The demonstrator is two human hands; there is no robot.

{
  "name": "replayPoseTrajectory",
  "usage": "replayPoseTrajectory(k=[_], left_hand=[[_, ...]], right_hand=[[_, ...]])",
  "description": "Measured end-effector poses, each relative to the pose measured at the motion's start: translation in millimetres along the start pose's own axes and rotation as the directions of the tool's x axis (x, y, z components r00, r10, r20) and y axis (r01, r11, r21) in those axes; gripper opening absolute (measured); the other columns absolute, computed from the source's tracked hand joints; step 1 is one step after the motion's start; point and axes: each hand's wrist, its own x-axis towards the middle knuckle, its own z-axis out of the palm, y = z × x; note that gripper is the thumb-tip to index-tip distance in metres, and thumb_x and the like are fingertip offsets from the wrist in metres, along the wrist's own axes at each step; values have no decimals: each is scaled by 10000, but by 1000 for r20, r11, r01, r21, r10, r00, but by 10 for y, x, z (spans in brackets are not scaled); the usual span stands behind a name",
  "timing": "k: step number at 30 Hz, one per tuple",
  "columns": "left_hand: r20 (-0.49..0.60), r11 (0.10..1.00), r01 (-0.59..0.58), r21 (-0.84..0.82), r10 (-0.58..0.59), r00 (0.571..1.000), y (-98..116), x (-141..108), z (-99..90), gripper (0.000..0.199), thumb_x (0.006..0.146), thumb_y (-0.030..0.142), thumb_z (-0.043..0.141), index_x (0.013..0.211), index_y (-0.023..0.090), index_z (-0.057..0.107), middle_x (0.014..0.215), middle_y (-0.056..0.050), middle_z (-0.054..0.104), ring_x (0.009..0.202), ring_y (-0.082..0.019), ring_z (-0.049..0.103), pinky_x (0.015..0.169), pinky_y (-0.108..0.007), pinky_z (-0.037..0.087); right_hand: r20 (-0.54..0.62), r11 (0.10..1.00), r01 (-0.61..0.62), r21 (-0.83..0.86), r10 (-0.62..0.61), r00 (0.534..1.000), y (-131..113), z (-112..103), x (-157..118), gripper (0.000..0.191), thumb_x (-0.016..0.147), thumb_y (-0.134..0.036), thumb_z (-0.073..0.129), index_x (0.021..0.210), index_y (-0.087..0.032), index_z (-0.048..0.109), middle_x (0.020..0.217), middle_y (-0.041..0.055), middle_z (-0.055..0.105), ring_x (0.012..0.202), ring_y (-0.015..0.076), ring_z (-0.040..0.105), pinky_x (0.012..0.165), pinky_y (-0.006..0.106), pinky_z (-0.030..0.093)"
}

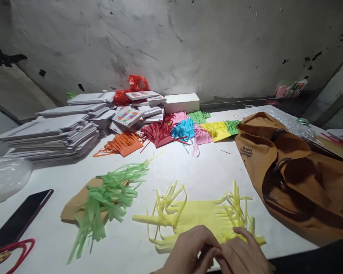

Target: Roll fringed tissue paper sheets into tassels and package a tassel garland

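Note:
A sheet of yellow paper [200, 215] with cut fringes on its left and right sides lies flat on the white table in front of me. Over its near edge, my left hand [193, 249] is closed, fingers curled and pinching. My right hand [242, 251] meets it there, its fingers bent together on the same edge and one finger lifted a little. The fingertips of both hands touch each other and hide the near edge of the paper. To the left lies a bundle of green paper strips [108, 198] on a piece of brown card [74, 205].
Coloured fringed papers, including orange [125, 144], dark red [160, 133] and blue [184, 129], lie in a row behind. Stacks of white packs [51, 131] stand back left. A brown cloth apron [288, 171] is heaped right. A phone [21, 215] lies at left.

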Motion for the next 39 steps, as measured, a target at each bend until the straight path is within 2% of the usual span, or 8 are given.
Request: replayPoseTrajectory(k=[9,12,16,19,22,26,30,39], left_hand=[[-222,992,106,73,-87,971,2,-180,-254,172,1006,218,458,953,240,620,737,2,640,548,-107,585,489,-186,464],[-482,951,279,131,-184,856,18,-299,-989,167,992,271,535,976,219,693,734,14,672,561,-123,607,575,-236,535],[-895,753,590,290,-5,445,-61,-581,-2304,304,826,415,739,1036,196,762,693,37,697,595,-156,648,648,-307,594],[-831,401,729,555,296,470,-73,-768,-2789,594,791,575,679,1186,135,732,1148,-123,747,1086,-378,685,900,-567,582],[-683,353,589,727,278,675,-63,-794,-2326,593,867,498,662,1350,158,612,1315,-143,664,1219,-379,618,1011,-585,528],[-52,741,40,671,-7,999,-217,-618,-879,450,969,347,565,1392,203,522,1350,-125,638,1241,-262,610,1001,-376,558],[191,805,-121,581,9,982,-438,-454,-93,180,974,193,581,1149,180,622,1126,-69,740,1094,-219,642,1000,-377,503],[134,761,158,630,-307,942,-567,-411,-461,200,978,162,512,823,206,630,799,-23,709,744,-199,635,684,-320,471]], right_hand=[[2,999,9,47,-9,1000,30,-38,84,231,1050,-329,464,1068,-187,646,873,25,732,809,162,709,1011,334,473],[-13,994,-102,-35,101,995,105,-53,-42,417,1015,-434,528,1318,-155,590,1165,106,729,1057,241,713,918,320,562],[5,992,-110,-54,110,994,146,102,-221,286,1007,-247,534,1258,-155,634,1116,88,751,1002,205,738,878,267,589],[129,992,119,-29,-115,985,143,302,-244,276,1018,-192,469,1194,-132,673,1137,90,755,1042,199,731,920,282,586],[202,973,224,-57,-209,957,150,488,-258,298,997,-176,484,1218,-124,677,1235,99,723,1135,248,698,953,362,589],[112,971,227,-68,-219,969,189,615,-341,293,942,-44,470,1127,-88,694,1160,129,749,1138,263,695,966,391,585],[94,977,213,-5,-212,973,252,575,-387,266,970,-49,455,1076,-110,691,1109,106,766,1127,227,699,1005,385,561],[183,973,-191,131,166,969,215,546,-70,243,1036,-135,428,926,-196,636,774,20,646,791,184,635,791,352,459]])
